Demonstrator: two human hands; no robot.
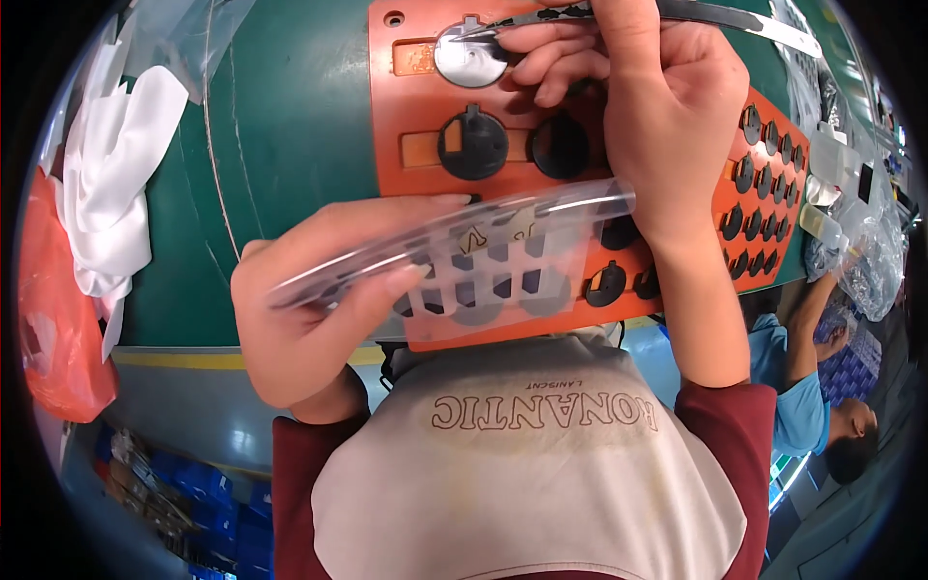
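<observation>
My left hand grips a clear, curled plastic sheet by its left side, thumb on top. Rows of small dark pieces show on or through the sheet. With my right hand I hold long metal tweezers, their tips reaching left over a shiny silver disc. Whether the tips carry a piece is too small to tell. That disc sits in the upper left of an orange tray. Below it are black round parts in the tray's recesses. The sheet and right forearm cover part of the tray.
All this lies on a green table. More black parts fill the orange surface at right. A white cloth and a red plastic bag lie left. Clear plastic and a bottle stand right, near another person.
</observation>
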